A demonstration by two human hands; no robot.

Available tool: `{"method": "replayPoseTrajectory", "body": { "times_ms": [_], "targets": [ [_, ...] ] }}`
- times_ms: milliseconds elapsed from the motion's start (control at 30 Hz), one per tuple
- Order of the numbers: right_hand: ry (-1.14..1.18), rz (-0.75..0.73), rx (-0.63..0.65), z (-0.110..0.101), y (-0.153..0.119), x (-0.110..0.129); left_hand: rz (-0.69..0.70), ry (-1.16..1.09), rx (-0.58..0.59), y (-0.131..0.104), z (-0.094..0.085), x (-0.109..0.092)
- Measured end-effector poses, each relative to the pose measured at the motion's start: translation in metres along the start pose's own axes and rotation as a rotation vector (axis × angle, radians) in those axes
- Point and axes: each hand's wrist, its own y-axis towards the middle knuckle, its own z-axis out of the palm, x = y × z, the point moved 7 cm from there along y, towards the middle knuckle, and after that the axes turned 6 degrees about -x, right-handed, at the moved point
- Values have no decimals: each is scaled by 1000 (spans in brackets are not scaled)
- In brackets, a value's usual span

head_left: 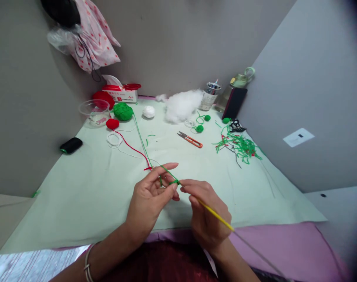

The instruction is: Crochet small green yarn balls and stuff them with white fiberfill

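Near the front middle of the table, my left hand (150,196) pinches a small green crocheted piece (174,182) between thumb and fingers, its index finger stretched out with green yarn over it. That yarn runs back to a green yarn ball (123,111). My right hand (209,211) is closed on a crochet hook with a yellow handle (215,213), the tip meeting the green piece. A red yarn strand (134,148) leads from a small red ball (112,124) to just behind my left hand.
Orange-handled snips (190,140) lie mid-table. Behind are white stuffing (183,105), a white ball (148,112), a tissue box (121,94), a pen cup (209,96) and a propped phone (235,103). Green scraps (243,148) lie right, a black case (71,145) left.
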Motion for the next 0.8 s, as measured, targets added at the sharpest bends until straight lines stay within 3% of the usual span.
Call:
{"method": "replayPoseTrajectory", "body": {
  "times_ms": [133,200,300,433,533,600,700,733,800],
  "targets": [
    [-172,-106,-74,1,-5,0,-248,-198,94,-1,10,12],
    [-51,28,-96,-3,-2,-9,-362,-265,120,0,10,17],
    [244,327,-175,-9,3,-26,-328,-253,101,5,6,12],
    [395,467,-109,0,8,-33,-232,-146,130,3,9,7],
    [321,442,-96,2,7,-32,-174,-70,110,1,9,8],
    [211,310,-78,2,5,-26,-177,-80,109,2,9,11],
    [52,96,-32,-1,2,-15,-301,-182,165,3,13,17],
    [40,98,-42,-3,2,-16,-345,-221,174,3,14,19],
    [131,243,-106,-10,4,-26,-378,-280,164,6,14,17]
  ]
}}
